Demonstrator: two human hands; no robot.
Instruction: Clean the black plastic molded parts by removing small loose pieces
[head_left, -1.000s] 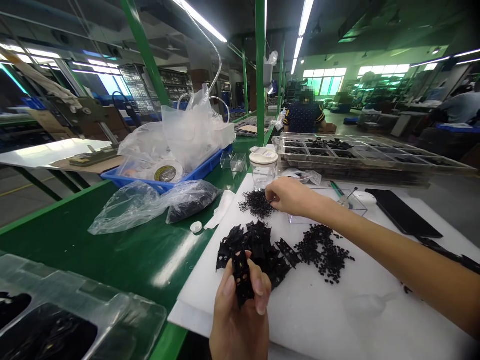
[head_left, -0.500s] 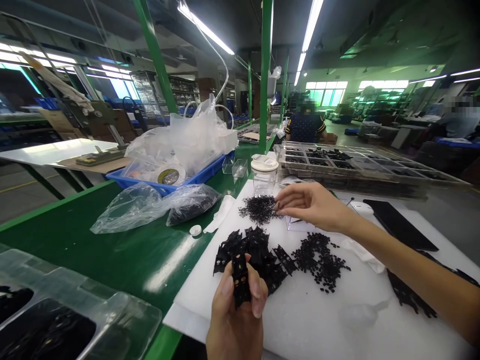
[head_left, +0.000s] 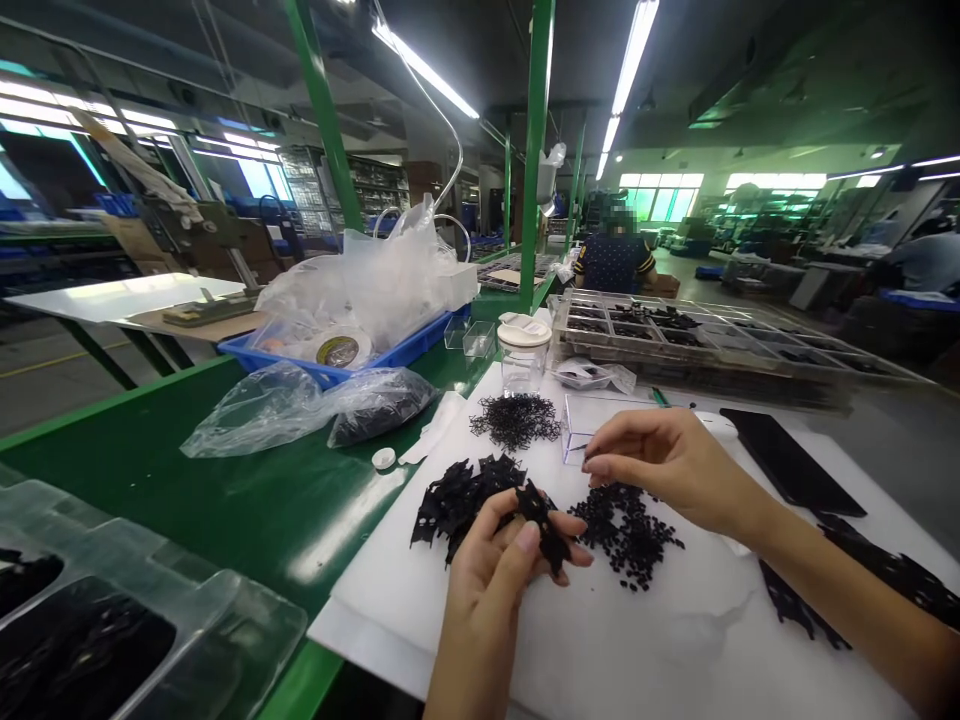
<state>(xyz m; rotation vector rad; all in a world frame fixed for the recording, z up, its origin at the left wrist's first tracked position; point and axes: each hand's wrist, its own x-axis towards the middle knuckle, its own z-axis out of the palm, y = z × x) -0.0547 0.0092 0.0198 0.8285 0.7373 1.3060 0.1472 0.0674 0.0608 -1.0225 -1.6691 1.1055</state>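
Note:
My left hand [head_left: 510,560] grips a flat black part [head_left: 544,528] with holes, tilted between thumb and fingers. My right hand [head_left: 660,462] is pinched on a small dark piece [head_left: 583,448], too small to make out fully, in front of a clear box [head_left: 568,430]. Behind my left hand lies a pile of similar flat black parts [head_left: 450,505]. Thin black pieces [head_left: 516,422] form a heap beside the lidded jar. Below my right hand, small black bits [head_left: 637,545] are spread on the white board [head_left: 645,650].
A lidded clear jar [head_left: 523,355] stands at the board's back edge. Compartment trays [head_left: 675,350] are stacked behind. At left are a blue bin [head_left: 300,372], a plastic bag of black parts [head_left: 382,405] and a clear tray [head_left: 247,640]. A person [head_left: 613,262] sits far back.
My right hand has moved from the heap of thin pieces toward me and to the right. My left hand has shifted right and turned the flat black part to a slant.

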